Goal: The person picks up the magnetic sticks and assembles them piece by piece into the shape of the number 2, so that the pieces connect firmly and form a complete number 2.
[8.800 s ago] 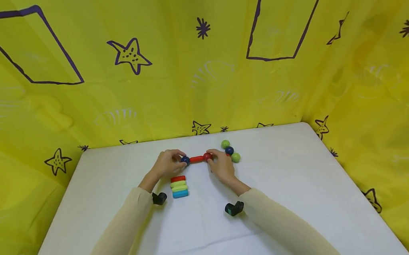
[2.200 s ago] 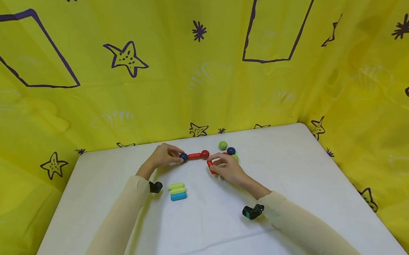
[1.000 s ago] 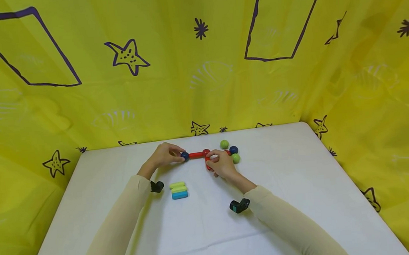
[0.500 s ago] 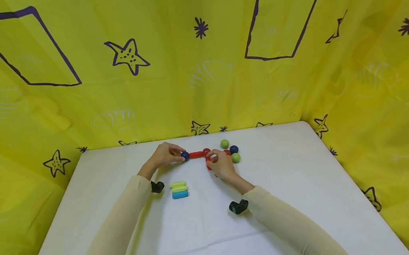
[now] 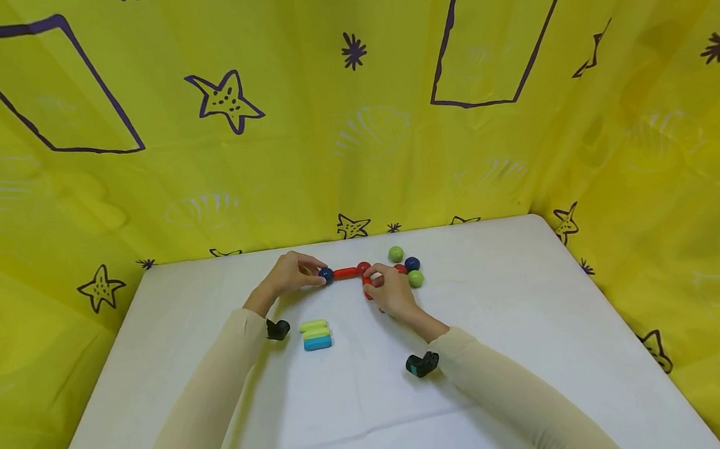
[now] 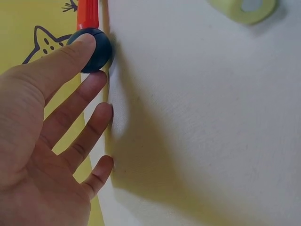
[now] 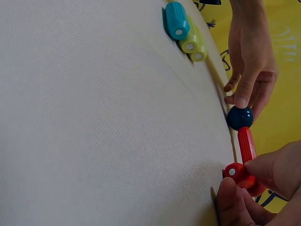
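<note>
In the head view my left hand [image 5: 289, 272] pinches a dark blue ball [image 5: 327, 276] between thumb and finger. From that ball a red magnetic rod [image 5: 345, 273] runs right to a red ball [image 5: 364, 268]. My right hand [image 5: 393, 291] pinches a second red rod [image 5: 368, 291], which points toward me from the red ball, so the pieces form a corner. In the right wrist view a pale magnet dot shows on the free end of the held rod [image 7: 235, 172]. The fingers partly cover this rod and the red ball [image 7: 258, 189].
Right of my right hand sit two green balls [image 5: 396, 254], a dark blue ball [image 5: 412, 264] and a red ball [image 5: 401, 269]. Two yellow-green rods [image 5: 314, 329] and a blue rod [image 5: 318, 343] lie side by side nearer me. Yellow curtains border the white table [image 5: 503, 354].
My right hand has left the red ball, taken the red rod from the row of rods and brought it to that ball. My left hand has kept its dark blue ball. The last half second shows hardly any movement.
</note>
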### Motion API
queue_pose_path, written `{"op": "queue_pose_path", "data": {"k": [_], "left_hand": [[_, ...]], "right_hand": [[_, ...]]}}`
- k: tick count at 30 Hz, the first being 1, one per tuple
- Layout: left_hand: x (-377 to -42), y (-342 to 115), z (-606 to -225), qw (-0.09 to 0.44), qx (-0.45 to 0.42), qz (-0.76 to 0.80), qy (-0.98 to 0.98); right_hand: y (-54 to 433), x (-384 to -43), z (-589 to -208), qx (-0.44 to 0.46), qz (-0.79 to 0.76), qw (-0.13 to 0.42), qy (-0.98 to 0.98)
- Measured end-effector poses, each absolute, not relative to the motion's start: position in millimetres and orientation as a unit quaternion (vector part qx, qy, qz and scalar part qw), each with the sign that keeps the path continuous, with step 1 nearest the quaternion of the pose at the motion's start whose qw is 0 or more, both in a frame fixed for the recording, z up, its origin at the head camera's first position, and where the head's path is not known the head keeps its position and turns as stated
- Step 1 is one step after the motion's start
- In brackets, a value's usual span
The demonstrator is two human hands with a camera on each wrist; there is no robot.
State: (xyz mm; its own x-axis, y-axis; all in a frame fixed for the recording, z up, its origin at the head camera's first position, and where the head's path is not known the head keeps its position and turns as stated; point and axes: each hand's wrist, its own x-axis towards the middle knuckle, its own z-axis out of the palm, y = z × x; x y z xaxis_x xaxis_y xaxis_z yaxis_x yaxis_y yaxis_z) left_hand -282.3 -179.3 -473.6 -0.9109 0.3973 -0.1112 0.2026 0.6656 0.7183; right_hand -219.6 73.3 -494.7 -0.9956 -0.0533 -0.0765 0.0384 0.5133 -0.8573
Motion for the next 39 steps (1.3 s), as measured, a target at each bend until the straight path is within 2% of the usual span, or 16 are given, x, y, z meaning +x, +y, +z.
{"op": "queue_pose_path", "data": {"k": [14, 23, 39], "left_hand": [[-281.8, -179.0, -473.8, 0.130, 0.157, 0.373, 0.905], [-279.8, -178.3, -471.8, 0.121, 0.170, 0.379, 0.902], [-281.1, -178.4, -477.2, 0.114, 0.171, 0.372, 0.905]], "right_hand": [[87.2, -214.7, -471.4, -0.089, -0.413, 0.081, 0.903], [122.5, -206.8, -452.6, -0.162, -0.372, 0.091, 0.910], [199.5, -203.7, -449.3, -0.136, -0.374, 0.058, 0.915]]}}
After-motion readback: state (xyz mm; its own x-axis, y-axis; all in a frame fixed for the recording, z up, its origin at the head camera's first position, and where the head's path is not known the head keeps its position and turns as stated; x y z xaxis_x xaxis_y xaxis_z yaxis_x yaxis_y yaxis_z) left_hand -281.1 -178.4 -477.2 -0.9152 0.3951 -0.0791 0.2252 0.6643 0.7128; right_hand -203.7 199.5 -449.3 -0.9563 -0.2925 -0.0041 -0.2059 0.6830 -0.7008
